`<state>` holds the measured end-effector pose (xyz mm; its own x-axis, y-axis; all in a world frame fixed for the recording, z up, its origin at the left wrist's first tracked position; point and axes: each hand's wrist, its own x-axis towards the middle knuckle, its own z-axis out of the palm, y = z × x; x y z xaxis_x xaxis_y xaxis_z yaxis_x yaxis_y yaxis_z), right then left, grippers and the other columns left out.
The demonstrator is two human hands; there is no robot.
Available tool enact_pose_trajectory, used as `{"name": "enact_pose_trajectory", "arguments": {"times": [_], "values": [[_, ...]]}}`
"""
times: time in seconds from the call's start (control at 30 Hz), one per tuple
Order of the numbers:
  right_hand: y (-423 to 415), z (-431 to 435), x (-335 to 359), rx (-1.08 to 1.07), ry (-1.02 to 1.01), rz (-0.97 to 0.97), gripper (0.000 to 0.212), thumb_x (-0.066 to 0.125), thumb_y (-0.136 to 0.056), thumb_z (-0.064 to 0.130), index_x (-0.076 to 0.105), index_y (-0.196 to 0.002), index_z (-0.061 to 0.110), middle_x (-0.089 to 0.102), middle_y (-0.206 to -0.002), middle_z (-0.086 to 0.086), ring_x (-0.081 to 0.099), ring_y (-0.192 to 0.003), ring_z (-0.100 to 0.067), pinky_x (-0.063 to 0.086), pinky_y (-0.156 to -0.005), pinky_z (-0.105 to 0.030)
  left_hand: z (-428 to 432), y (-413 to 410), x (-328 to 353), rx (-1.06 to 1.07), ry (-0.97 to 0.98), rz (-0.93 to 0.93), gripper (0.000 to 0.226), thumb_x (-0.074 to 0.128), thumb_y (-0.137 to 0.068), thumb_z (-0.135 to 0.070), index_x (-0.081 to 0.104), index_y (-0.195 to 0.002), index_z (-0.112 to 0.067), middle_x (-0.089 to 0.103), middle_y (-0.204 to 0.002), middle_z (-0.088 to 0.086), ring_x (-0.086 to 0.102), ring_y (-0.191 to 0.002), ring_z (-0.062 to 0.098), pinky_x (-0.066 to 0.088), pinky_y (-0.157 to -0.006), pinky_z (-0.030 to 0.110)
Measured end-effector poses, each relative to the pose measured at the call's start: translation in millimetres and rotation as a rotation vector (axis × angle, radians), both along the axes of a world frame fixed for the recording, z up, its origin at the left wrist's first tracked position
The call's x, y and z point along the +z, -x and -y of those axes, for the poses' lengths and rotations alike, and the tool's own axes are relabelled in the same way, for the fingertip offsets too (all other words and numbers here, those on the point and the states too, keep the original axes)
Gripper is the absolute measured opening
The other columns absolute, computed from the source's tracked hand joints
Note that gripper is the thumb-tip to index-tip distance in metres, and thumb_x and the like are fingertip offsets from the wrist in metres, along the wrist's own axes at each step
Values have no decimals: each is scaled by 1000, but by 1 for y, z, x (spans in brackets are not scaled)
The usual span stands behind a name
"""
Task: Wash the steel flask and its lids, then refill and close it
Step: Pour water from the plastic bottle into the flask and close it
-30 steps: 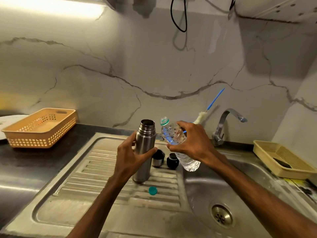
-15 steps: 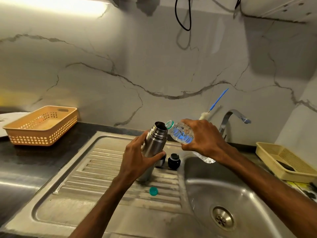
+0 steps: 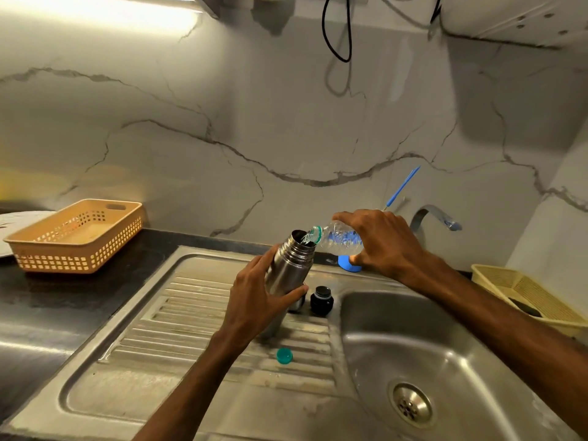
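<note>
My left hand (image 3: 257,300) wraps the tilted steel flask (image 3: 286,265); my right hand (image 3: 385,246) grips the clear plastic bottle (image 3: 337,240), blue label unreadable, at its rim.

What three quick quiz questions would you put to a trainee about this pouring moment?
1. True or false: the left hand grips the steel flask, which is tilted toward the plastic bottle.
2. Where does the green cap lie? A in the sink basin; B on the drainboard; C in the orange basket.
3. Which hand tips the bottle's mouth over the flask's opening?
Key: 1 true; 2 B; 3 the right hand.
</note>
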<state>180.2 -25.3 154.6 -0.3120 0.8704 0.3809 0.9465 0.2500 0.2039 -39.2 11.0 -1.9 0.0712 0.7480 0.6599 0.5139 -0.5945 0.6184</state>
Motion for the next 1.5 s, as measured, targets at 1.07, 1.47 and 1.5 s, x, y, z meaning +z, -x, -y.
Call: {"name": "enact_pose_trajectory", "arguments": {"times": [1.07,1.47,1.5], "values": [[-7,-4,14,-9,1,61,76,78,-84,31,39,-150,28,63,-126,-3,61,-112,-22,49,-98,-36,1,-1,0,-12,19,-1,104,68,-67,-79,43,-151,-23,61,-136,0,60,-112,13,59,-93,41],[-6,-3,15,-22,17,78,77,78,-84,28,38,-150,27,62,-127,-4,60,-115,-23,49,-101,-39,-2,-1,-2,-20,27,-6,106,68,-66,-80,42,-152,-23,61,-137,0,61,-114,14,59,-94,42],[-7,-3,15,-23,15,80,77,78,-84,28,38,-150,27,62,-128,-4,60,-115,-23,49,-101,-39,-1,-1,-2,-19,28,-9,106,67,-66,-80,42,-152,-23,61,-137,1,61,-114,14,59,-94,42]]}}
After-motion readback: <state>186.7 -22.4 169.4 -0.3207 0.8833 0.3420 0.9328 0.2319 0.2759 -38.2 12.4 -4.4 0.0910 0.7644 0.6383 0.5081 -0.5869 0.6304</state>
